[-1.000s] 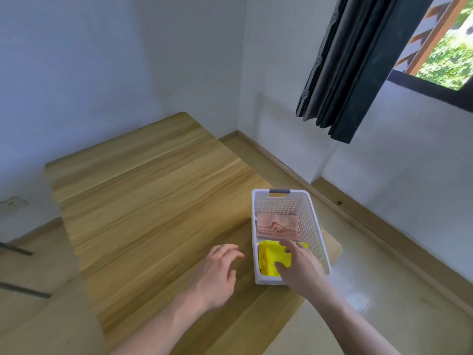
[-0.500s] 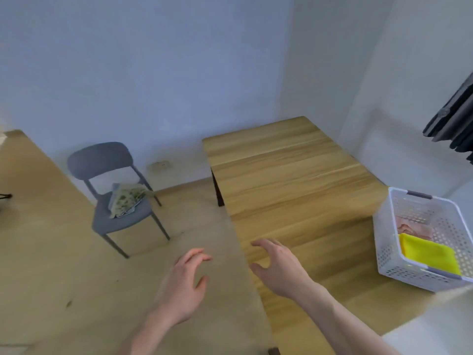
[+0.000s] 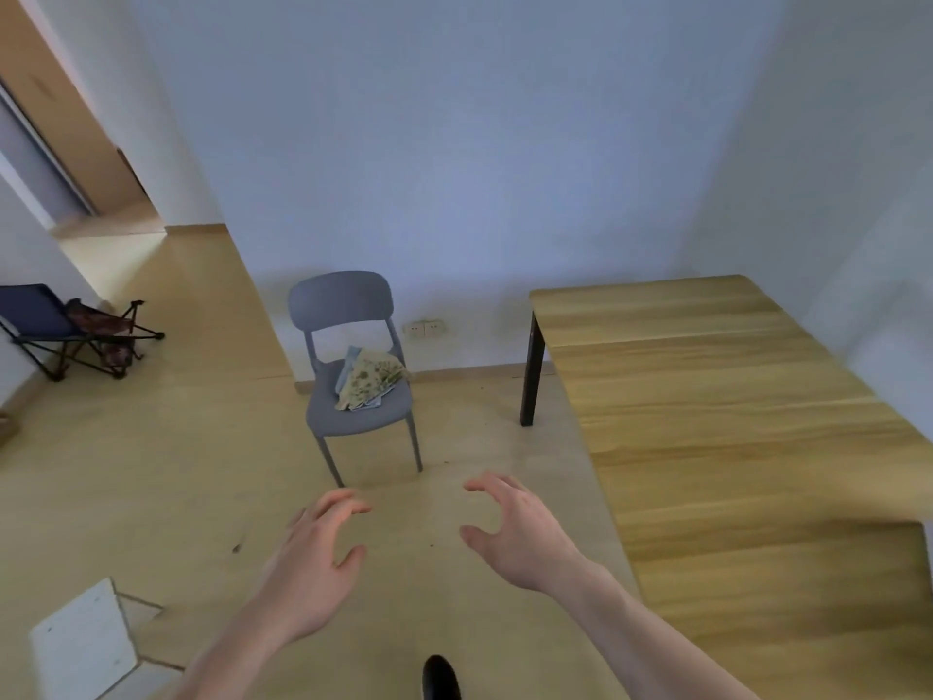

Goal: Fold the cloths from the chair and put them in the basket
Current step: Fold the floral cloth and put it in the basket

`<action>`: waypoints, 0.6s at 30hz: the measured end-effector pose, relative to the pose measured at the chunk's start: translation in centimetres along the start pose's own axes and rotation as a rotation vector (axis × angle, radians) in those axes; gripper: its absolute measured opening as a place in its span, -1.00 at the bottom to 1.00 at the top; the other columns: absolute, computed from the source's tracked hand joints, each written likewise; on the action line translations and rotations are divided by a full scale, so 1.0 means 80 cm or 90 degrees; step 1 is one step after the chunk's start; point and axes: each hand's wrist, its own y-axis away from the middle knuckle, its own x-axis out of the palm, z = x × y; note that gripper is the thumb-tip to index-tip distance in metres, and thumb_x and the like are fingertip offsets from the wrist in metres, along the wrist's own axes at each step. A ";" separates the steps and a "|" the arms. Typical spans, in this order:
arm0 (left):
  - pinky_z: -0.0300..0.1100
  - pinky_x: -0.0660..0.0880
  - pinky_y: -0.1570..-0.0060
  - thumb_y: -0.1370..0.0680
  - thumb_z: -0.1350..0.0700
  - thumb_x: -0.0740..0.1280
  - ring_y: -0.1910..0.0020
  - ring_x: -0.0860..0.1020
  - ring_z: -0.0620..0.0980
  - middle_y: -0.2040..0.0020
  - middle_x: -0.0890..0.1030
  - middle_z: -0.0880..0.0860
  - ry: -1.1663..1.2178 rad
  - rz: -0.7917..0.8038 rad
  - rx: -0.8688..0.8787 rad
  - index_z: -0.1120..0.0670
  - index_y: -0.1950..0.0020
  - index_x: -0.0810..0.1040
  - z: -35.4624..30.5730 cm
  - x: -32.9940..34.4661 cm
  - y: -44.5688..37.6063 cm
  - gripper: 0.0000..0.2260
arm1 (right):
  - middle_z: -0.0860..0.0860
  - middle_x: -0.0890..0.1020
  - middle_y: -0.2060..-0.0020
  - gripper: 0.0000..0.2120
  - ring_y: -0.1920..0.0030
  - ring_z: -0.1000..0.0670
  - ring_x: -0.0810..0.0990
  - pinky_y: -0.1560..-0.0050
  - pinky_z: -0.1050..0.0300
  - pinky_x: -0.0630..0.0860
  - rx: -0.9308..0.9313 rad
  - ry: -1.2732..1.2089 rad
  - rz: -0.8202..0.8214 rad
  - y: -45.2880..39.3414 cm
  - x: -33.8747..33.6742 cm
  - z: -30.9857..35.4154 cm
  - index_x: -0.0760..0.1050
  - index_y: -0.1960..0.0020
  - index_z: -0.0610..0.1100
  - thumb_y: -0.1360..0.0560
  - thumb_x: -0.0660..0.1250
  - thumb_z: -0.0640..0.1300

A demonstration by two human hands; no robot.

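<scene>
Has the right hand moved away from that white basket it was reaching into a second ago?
Yes. The right hand has left the basket, which is now out of view, and hangs empty over the floor beside the wooden table, facing the grey chair.

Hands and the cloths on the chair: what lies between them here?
In the head view, only bare floor and the chair's front legs lie between the left hand, right hand and the cloths.

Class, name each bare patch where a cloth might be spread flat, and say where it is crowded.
The wooden table top shows bare throughout. The grey chair seat is crowded: the cloths cover its middle and right, leaving only a strip along the left edge.
</scene>
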 end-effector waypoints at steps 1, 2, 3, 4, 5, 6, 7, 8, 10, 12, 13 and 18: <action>-0.12 0.31 -0.43 -0.56 0.05 0.41 -0.43 0.37 -0.07 -0.41 0.36 -0.24 -0.002 0.007 -0.004 -0.22 -0.31 0.46 0.012 -0.006 -0.012 -0.63 | 0.15 0.40 -0.46 -0.48 -0.43 0.05 0.42 -0.38 0.22 0.34 0.006 -0.006 0.003 -0.016 0.008 0.005 0.38 -0.48 0.08 -0.55 0.39 0.07; -0.13 0.30 -0.44 -0.56 0.05 0.41 -0.43 0.37 -0.07 -0.42 0.36 -0.23 -0.006 0.012 -0.007 -0.21 -0.32 0.45 0.025 -0.012 -0.026 -0.63 | 0.16 0.39 -0.46 -0.48 -0.44 0.05 0.41 -0.39 0.21 0.35 0.013 -0.012 0.008 -0.032 0.017 0.009 0.37 -0.48 0.09 -0.55 0.39 0.07; -0.14 0.29 -0.44 -0.56 0.05 0.40 -0.43 0.36 -0.07 -0.43 0.35 -0.22 -0.010 0.015 -0.006 -0.21 -0.33 0.45 0.038 -0.018 -0.042 -0.63 | 0.17 0.39 -0.47 -0.48 -0.45 0.06 0.40 -0.40 0.21 0.34 0.017 -0.019 0.010 -0.050 0.025 0.014 0.37 -0.48 0.09 -0.55 0.39 0.07; -0.15 0.27 -0.45 -0.56 0.05 0.40 -0.43 0.36 -0.07 -0.43 0.34 -0.21 -0.013 0.021 -0.007 -0.20 -0.34 0.46 0.051 -0.025 -0.060 -0.62 | 0.17 0.38 -0.47 -0.48 -0.45 0.07 0.39 -0.40 0.24 0.32 0.019 -0.025 0.012 -0.069 0.034 0.019 0.37 -0.48 0.09 -0.55 0.39 0.06; -0.16 0.26 -0.45 -0.56 0.05 0.40 -0.43 0.35 -0.07 -0.43 0.34 -0.22 -0.018 0.027 -0.004 -0.19 -0.35 0.46 0.063 -0.032 -0.080 -0.62 | 0.17 0.38 -0.48 -0.48 -0.46 0.08 0.38 -0.39 0.28 0.29 0.020 -0.030 0.012 -0.090 0.044 0.024 0.38 -0.48 0.08 -0.55 0.39 0.06; -0.18 0.25 -0.45 -0.56 0.05 0.39 -0.43 0.35 -0.08 -0.43 0.33 -0.22 -0.022 0.033 -0.002 -0.19 -0.35 0.46 0.077 -0.040 -0.101 -0.62 | 0.17 0.38 -0.47 -0.48 -0.47 0.09 0.38 -0.36 0.33 0.25 0.021 -0.034 0.010 -0.112 0.053 0.029 0.38 -0.48 0.07 -0.55 0.39 0.05; -0.18 0.25 -0.44 -0.56 0.05 0.39 -0.44 0.35 -0.08 -0.43 0.33 -0.22 -0.027 0.040 -0.001 -0.18 -0.36 0.45 0.089 -0.049 -0.123 -0.62 | 0.17 0.39 -0.47 -0.48 -0.46 0.10 0.38 -0.34 0.37 0.24 0.026 -0.040 0.007 -0.136 0.061 0.033 0.39 -0.48 0.06 -0.55 0.39 0.04; -0.17 0.26 -0.44 -0.56 0.05 0.38 -0.44 0.34 -0.08 -0.43 0.32 -0.23 -0.031 0.051 -0.005 -0.19 -0.36 0.45 0.102 -0.058 -0.146 -0.61 | 0.17 0.40 -0.46 -0.48 -0.45 0.10 0.39 -0.32 0.37 0.24 0.037 -0.050 0.005 -0.160 0.069 0.038 0.39 -0.48 0.05 -0.55 0.40 0.04; -0.12 0.29 -0.46 -0.56 0.03 0.37 -0.45 0.34 -0.08 -0.45 0.31 -0.23 -0.040 0.076 -0.015 -0.21 -0.37 0.43 0.126 -0.079 -0.187 -0.61 | 0.16 0.42 -0.43 -0.49 -0.43 0.09 0.42 -0.32 0.35 0.29 0.068 -0.074 0.002 -0.206 0.082 0.050 0.41 -0.46 0.04 -0.54 0.41 0.03; -0.13 0.26 -0.48 -0.56 0.05 0.37 -0.47 0.33 -0.08 -0.45 0.31 -0.21 -0.043 0.097 -0.013 -0.20 -0.37 0.44 0.149 -0.101 -0.226 -0.61 | 0.13 0.46 -0.41 -0.49 -0.41 0.07 0.44 -0.33 0.31 0.34 0.094 -0.087 -0.005 -0.252 0.094 0.066 0.42 -0.45 0.02 -0.53 0.42 0.01; -0.15 0.23 -0.49 -0.57 0.06 0.37 -0.47 0.32 -0.08 -0.45 0.31 -0.20 -0.042 0.104 -0.012 -0.18 -0.37 0.44 0.160 -0.113 -0.243 -0.61 | 0.11 0.47 -0.41 -0.49 -0.41 0.06 0.45 -0.34 0.29 0.34 0.102 -0.089 -0.005 -0.274 0.098 0.076 0.43 -0.44 0.01 -0.53 0.43 0.00; -0.24 0.15 -0.48 -0.58 0.07 0.36 -0.49 0.29 -0.07 -0.47 0.30 -0.18 -0.034 0.108 -0.029 -0.16 -0.39 0.43 0.224 -0.166 -0.311 -0.61 | 0.13 0.44 -0.44 -0.49 -0.44 0.07 0.42 -0.34 0.32 0.28 0.094 -0.065 0.007 -0.379 0.110 0.139 0.41 -0.46 0.03 -0.53 0.41 -0.02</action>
